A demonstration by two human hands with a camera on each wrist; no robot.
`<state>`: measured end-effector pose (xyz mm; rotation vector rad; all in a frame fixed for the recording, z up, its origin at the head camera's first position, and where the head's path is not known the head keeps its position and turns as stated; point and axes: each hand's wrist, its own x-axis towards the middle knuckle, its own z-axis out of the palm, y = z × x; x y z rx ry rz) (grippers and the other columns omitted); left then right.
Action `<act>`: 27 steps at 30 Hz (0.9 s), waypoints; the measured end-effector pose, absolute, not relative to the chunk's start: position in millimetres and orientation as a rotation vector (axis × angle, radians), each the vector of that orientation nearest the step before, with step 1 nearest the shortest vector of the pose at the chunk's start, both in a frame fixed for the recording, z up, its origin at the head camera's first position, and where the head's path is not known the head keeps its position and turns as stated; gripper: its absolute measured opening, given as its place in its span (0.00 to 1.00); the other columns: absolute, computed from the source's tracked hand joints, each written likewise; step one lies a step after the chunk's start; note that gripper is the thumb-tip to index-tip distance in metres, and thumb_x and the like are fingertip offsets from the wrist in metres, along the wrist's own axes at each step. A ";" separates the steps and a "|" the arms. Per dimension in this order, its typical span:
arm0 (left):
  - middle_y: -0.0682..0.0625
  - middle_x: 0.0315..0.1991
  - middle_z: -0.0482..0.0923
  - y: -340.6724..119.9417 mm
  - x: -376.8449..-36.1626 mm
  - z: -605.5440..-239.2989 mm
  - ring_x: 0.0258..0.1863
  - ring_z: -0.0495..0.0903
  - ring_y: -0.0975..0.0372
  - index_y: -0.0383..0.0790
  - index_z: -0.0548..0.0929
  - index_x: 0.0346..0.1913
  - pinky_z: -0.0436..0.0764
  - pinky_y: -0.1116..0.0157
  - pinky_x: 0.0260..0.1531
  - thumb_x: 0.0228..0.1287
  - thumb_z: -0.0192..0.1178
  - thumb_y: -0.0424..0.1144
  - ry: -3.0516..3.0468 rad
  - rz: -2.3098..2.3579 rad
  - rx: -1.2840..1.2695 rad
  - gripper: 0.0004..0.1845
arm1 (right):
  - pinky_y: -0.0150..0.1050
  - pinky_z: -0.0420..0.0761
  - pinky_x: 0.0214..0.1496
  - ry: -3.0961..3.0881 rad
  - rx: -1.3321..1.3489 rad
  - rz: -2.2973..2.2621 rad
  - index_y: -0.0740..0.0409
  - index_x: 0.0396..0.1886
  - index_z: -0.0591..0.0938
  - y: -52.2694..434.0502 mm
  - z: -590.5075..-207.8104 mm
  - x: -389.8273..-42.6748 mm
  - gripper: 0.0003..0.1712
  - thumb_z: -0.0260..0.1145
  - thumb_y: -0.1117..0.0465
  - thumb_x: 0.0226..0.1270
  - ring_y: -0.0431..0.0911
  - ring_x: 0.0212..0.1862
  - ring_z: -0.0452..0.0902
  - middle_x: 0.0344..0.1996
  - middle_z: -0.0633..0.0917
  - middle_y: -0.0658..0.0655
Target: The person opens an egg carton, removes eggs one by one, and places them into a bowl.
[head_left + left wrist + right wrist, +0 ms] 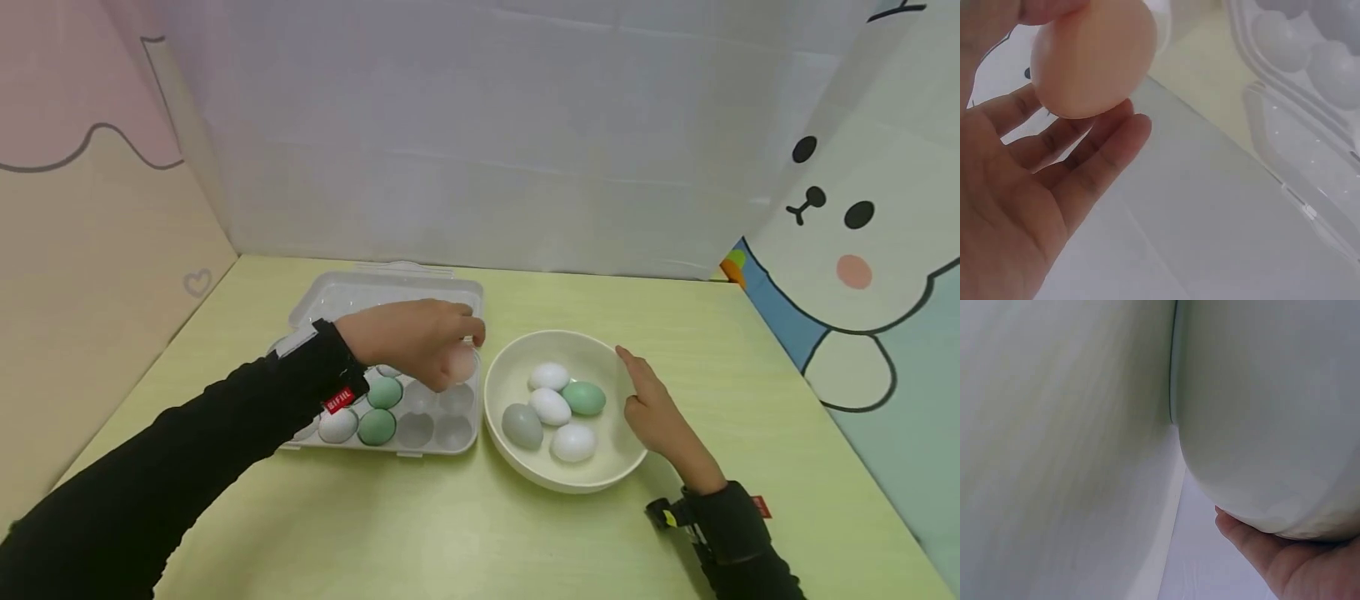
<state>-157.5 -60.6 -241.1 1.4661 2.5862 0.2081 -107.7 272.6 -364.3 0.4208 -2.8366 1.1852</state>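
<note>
Hands first: we note the left hand grasping a pale pink egg in its fingertips, held over the right end of the clear egg tray that sits left of centre on the surface. The right hand, fingers relaxed, rests against the right rim of the white bowl. Inside the bowl we count five eggs, three of them white.

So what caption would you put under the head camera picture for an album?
Left hand holds a pinkish egg over the egg tray; right hand steadies a bowl of five eggs.
</note>
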 end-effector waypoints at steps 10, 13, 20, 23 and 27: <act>0.50 0.38 0.70 -3.1 -164.2 -232.9 0.37 0.72 0.59 0.41 0.78 0.45 0.72 0.68 0.35 0.43 0.65 0.28 2.450 0.290 1.685 0.21 | 0.64 0.56 0.62 -2.815 0.420 1.178 0.76 0.71 0.50 268.5 -364.6 -106.7 0.39 0.39 0.80 0.54 0.69 0.67 0.51 0.65 0.57 0.76; 0.51 0.38 0.69 14.9 -164.5 -235.6 0.37 0.72 0.60 0.41 0.76 0.45 0.71 0.69 0.36 0.43 0.65 0.28 2.405 0.320 1.697 0.21 | 0.64 0.56 0.62 -2.802 0.422 1.193 0.76 0.70 0.51 267.1 -364.9 -105.6 0.39 0.40 0.80 0.54 0.69 0.67 0.51 0.65 0.58 0.77; 0.52 0.41 0.70 54.2 -164.3 -247.8 0.38 0.72 0.61 0.42 0.74 0.46 0.71 0.71 0.38 0.44 0.67 0.29 2.324 0.326 1.678 0.23 | 0.59 0.62 0.56 -2.753 0.472 1.178 0.73 0.71 0.53 265.7 -370.3 -106.3 0.40 0.39 0.81 0.52 0.66 0.62 0.59 0.62 0.61 0.75; 0.52 0.42 0.70 68.6 -163.9 -257.1 0.38 0.70 0.62 0.42 0.73 0.45 0.69 0.72 0.37 0.45 0.68 0.29 2.285 0.289 1.638 0.22 | 0.55 0.64 0.49 -2.710 0.496 1.169 0.72 0.67 0.61 263.7 -372.4 -106.8 0.38 0.39 0.81 0.49 0.64 0.55 0.63 0.57 0.65 0.74; 0.52 0.41 0.70 82.9 -163.4 -268.7 0.37 0.67 0.63 0.42 0.71 0.43 0.66 0.72 0.36 0.47 0.68 0.30 2.253 0.200 1.571 0.21 | 0.57 0.63 0.54 -2.678 0.508 1.190 0.72 0.58 0.66 259.4 -373.2 -106.2 0.32 0.39 0.81 0.49 0.64 0.58 0.62 0.57 0.66 0.74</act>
